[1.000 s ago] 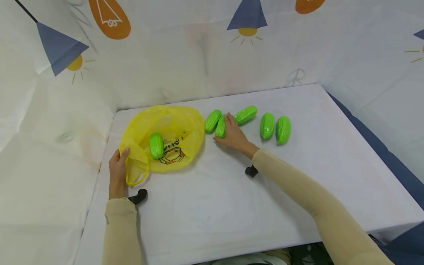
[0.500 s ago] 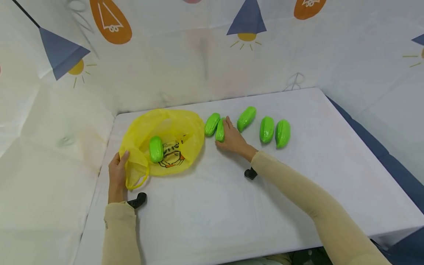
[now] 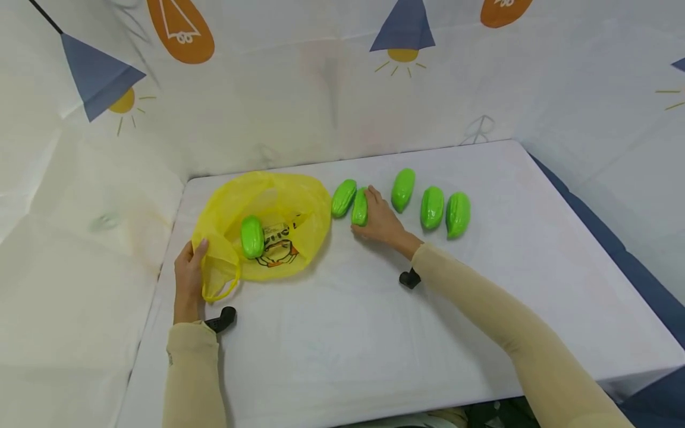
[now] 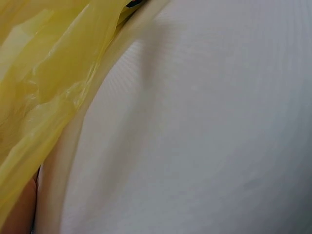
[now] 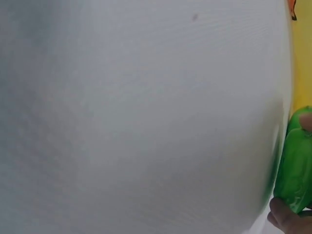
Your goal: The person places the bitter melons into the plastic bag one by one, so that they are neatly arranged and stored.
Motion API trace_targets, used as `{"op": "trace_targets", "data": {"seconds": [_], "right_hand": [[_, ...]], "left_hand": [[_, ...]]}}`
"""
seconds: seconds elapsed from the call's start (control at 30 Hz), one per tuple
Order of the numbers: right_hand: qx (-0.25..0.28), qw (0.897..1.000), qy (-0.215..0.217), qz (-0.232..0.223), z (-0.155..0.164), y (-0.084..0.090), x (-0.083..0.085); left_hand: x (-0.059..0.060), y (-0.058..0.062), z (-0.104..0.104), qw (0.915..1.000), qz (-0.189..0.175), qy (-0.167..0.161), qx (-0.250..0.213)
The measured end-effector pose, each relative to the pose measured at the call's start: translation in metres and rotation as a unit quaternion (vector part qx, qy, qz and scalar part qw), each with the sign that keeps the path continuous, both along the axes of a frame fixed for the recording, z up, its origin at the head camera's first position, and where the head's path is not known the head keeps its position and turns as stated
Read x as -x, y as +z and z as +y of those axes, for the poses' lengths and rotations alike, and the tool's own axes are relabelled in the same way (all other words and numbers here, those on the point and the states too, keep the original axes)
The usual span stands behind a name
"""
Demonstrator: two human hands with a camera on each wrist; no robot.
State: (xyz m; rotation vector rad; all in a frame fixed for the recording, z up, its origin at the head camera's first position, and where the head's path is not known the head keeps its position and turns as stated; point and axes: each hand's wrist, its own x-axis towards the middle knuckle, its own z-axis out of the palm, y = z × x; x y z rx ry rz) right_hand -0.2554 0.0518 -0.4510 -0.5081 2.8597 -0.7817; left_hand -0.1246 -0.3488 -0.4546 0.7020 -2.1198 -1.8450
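Note:
A translucent yellow plastic bag [image 3: 289,202] lies spread out on the left of the table, its printed side showing. My left hand [image 3: 188,279] grips its left edge, thumb on top; the left wrist view shows mostly yellow plastic [image 4: 53,63]. On the bag, within its outline, rests one glossy green ridged gourd [image 3: 252,236]. To the bag's right my right hand [image 3: 382,221] holds another green gourd [image 3: 360,208] between thumb and fingers. In the right wrist view, fingertips [image 5: 282,212] meet both ends of that gourd [image 5: 295,168]. Close on its left lies a similar gourd [image 3: 343,198].
Three more green gourds lie right of my right hand: one farther back [image 3: 403,190], then two side by side, the nearer-left gourd [image 3: 431,208] and the rightmost gourd [image 3: 458,215]. A white cloth covers the table [image 3: 332,345]. A patterned white sheet [image 3: 267,89] hangs behind.
The gourd beyond my right hand has swung from lying diagonally to pointing nearly straight away. My right hand has shifted slightly rightward, fingers round its gourd. My left hand stays on the bag.

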Motion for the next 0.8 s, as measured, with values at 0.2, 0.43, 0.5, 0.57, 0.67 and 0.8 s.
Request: {"op": "trace_targets", "data": {"seconds": [0.2, 0.43, 0.5, 0.57, 0.67, 0.8], "right_hand": [[0.005, 1.0, 0.01, 0.013, -0.001, 0.002, 0.0], [0.001, 1.0, 0.019, 0.016, -0.003, 0.012, 0.001], [0.003, 1.0, 0.02, 0.022, -0.004, 0.018, 0.003], [0.004, 0.999, 0.023, 0.034, -0.005, 0.024, 0.006], [0.007, 0.998, 0.031, 0.052, -0.008, 0.034, 0.009], [0.008, 0.996, 0.044, 0.075, -0.015, 0.051, 0.012]], "left_hand": [[0.003, -0.005, -0.004, 0.9995, -0.021, -0.003, 0.023], [0.002, -0.004, -0.004, 0.9996, -0.026, -0.004, 0.011], [0.001, 0.0, -0.002, 0.9998, -0.017, -0.004, 0.004], [0.0, 0.004, 0.001, 1.0, -0.008, -0.005, -0.001], [-0.003, 0.01, 0.004, 1.0, -0.003, -0.008, -0.002], [-0.005, 0.012, 0.007, 0.9999, 0.001, -0.008, -0.012]]}}
